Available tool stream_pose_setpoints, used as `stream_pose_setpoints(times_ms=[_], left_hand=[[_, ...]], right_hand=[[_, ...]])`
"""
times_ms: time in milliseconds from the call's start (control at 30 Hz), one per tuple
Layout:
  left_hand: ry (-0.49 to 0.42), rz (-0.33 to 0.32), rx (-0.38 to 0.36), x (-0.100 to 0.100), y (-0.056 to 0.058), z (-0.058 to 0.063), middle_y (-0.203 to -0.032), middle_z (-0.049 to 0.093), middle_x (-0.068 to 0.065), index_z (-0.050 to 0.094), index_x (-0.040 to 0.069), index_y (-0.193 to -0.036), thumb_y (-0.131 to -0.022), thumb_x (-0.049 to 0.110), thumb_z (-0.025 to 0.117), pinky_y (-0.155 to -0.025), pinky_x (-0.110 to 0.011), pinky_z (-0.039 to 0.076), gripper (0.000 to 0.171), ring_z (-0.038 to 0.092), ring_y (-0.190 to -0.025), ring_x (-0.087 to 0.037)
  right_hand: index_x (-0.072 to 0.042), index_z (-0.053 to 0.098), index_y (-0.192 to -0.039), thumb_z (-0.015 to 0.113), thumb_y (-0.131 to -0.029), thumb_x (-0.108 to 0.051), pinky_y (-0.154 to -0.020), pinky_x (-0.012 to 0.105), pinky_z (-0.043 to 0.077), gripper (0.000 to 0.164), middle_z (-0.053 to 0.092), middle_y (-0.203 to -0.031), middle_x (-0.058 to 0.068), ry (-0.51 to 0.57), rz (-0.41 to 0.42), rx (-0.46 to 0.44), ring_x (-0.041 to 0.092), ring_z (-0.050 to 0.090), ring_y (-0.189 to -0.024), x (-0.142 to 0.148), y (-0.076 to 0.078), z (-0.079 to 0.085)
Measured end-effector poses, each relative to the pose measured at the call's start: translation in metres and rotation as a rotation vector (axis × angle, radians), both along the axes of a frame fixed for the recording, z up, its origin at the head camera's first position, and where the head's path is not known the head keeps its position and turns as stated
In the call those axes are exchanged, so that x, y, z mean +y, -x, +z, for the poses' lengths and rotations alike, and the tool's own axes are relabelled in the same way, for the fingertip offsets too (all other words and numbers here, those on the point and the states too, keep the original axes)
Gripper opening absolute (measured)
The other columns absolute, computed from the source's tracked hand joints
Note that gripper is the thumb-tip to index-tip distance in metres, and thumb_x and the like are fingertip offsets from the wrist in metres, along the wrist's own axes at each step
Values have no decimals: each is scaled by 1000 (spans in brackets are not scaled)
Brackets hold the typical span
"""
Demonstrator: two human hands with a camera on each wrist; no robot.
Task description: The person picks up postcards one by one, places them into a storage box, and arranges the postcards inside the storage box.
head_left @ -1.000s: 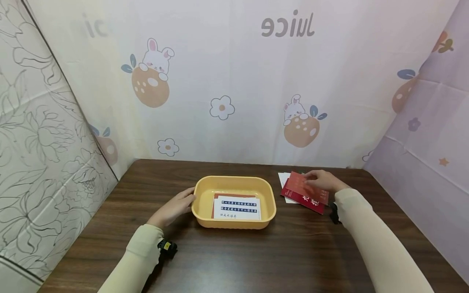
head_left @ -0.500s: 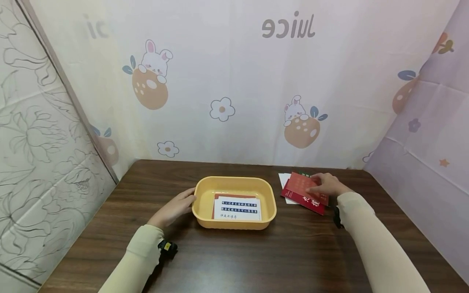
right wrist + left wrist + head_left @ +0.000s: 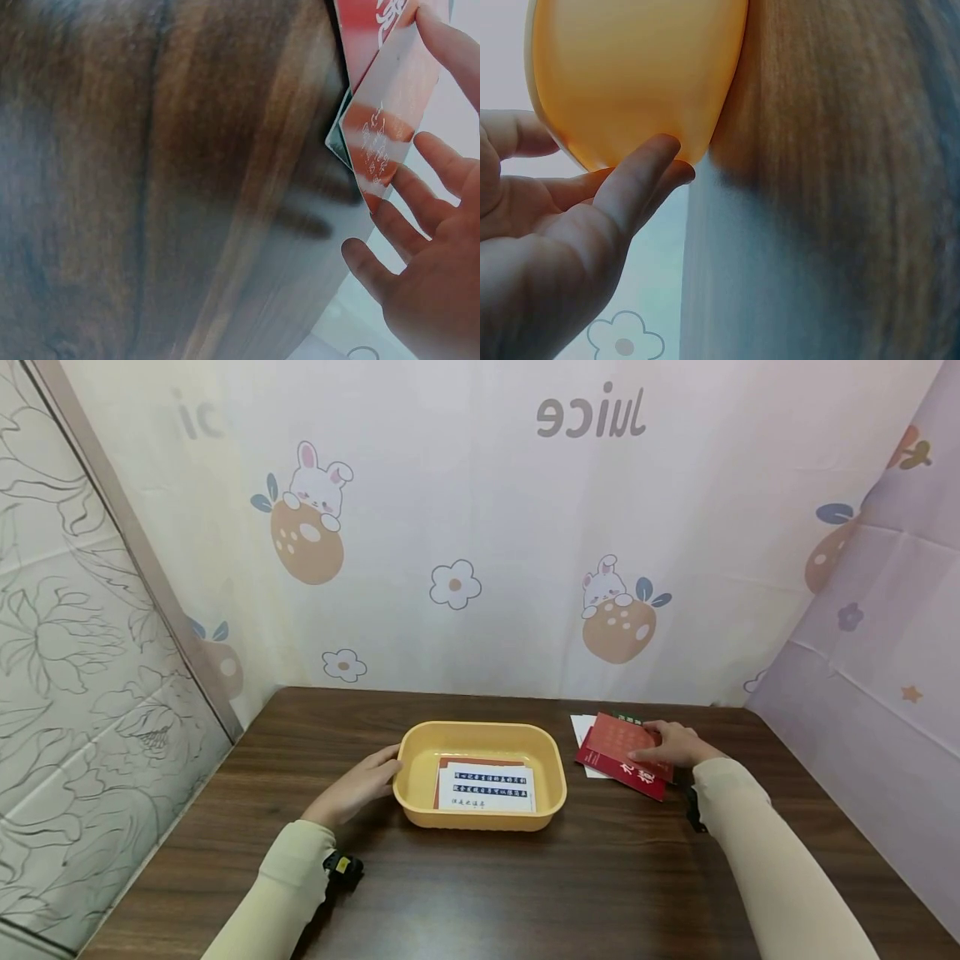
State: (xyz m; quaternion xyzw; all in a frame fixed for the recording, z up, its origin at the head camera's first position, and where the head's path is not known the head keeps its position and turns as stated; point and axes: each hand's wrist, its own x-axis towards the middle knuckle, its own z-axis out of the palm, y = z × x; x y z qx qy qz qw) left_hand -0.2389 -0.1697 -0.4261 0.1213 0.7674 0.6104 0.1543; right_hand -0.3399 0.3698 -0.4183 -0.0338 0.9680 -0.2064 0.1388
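In the head view my left hand touches the left end of a yellow plastic basin. The left wrist view shows its fingers stretched along the basin's outer wall, with another fingertip at the rim. Inside lie an orange-red card and, on top, a white printed card. My right hand rests with spread fingers at the right end of a light red card, thumb on its face, other fingertips at its edge. That card overlaps a darker red card with white characters.
White cards stick out at the pile's left. Part of a dark green card shows behind it. The brown wooden table ends at a patterned curtain at the back and sides. A black wrist camera sits below my left sleeve.
My right hand has slid right across the light red card to its right end, uncovering more of it and of the green card. The cards, basin and left hand stay in place.
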Motion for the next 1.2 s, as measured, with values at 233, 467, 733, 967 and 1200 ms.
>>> stream_pose_setpoints(times_ms=[233, 467, 733, 967, 1200], left_hand=[[0, 0, -1, 0, 0, -1, -157, 29, -27, 23, -4, -156, -109, 18, 36, -107, -50, 42, 54, 41, -137, -38], [-5, 1, 3, 0, 0, -1, -156, 30, -27, 23, -4, -156, -109, 18, 36, -107, -50, 43, 54, 42, -137, -38], [10, 12, -1, 1, 0, -1, -156, 31, -26, 24, -3, -156, -108, 19, 37, -106, -49, 44, 55, 43, -136, -37], [2, -3, 8, 1, -1, -1, -158, 27, -27, 22, -5, -156, -109, 18, 36, -107, -52, 42, 54, 41, -138, -39], [15, 25, -2, 2, -1, -2, -158, 29, -23, 24, -2, -157, -109, 18, 37, -107, -51, 42, 54, 42, -138, -35]], right_hand=[[7, 33, -148, 79, -76, -57, -96, 69, 42, 107, 35, -139, 38, -17, -1, 37, 54, 30, -120, 0, 0, -1], [4, 34, -149, 81, -75, -56, -93, 71, 42, 106, 32, -135, 38, -35, -10, 86, 54, 27, -120, -1, 0, 0], [3, 34, -149, 81, -74, -56, -95, 71, 40, 106, 33, -133, 38, -35, -31, 99, 54, 26, -119, 0, -4, 1], [6, 42, -141, 76, -85, -43, -90, 69, 44, 83, 39, -128, 36, 2, -37, 180, 51, 33, -114, 1, -4, 2], [12, 47, -130, 57, -102, -22, -88, 61, 52, 46, 53, -118, 35, 50, -31, 275, 43, 53, -98, -2, 0, 2]])
